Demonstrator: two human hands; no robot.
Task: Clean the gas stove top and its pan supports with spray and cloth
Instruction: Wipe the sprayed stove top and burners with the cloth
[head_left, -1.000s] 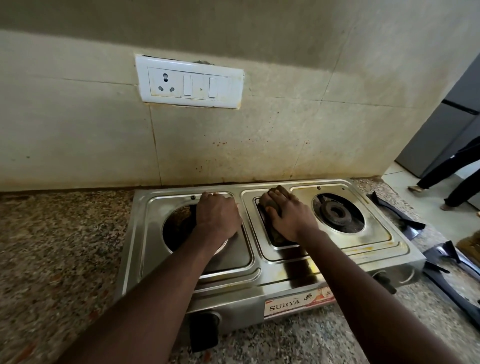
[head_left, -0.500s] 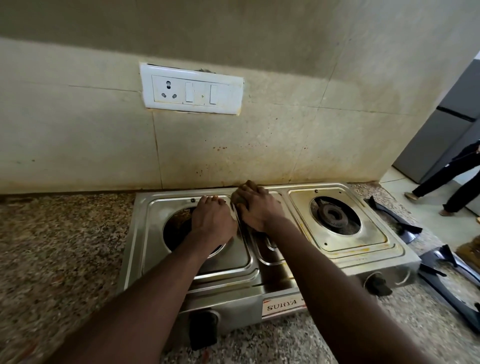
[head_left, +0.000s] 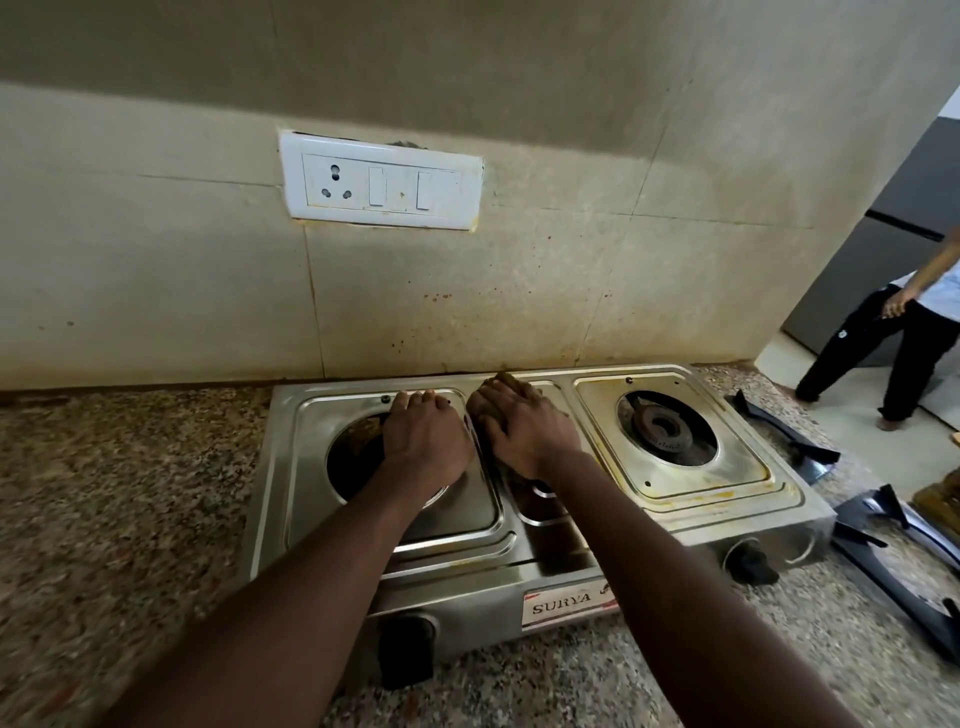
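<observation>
Cream tiled wall (head_left: 156, 270) behind, brown splatter spots low near the middle. White switch plate (head_left: 382, 180) on the wall: one three-pin socket at left, two rocker switches to its right, grime at the edges. Speckled granite surface (head_left: 119, 493) below. Far right, second person (head_left: 898, 338) in black trousers, barefoot on pale floor (head_left: 852, 431), beside a grey fridge (head_left: 893, 208).

Home kitchen: gas stove (head_left: 519, 566), granite counter (head_left: 130, 493).

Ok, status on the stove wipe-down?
Left hand open, rests on stove top, left side. Right hand holds scrub pad on centre strip, rear edge. Pan supports off, on counter right. Nothing in the way.
</observation>
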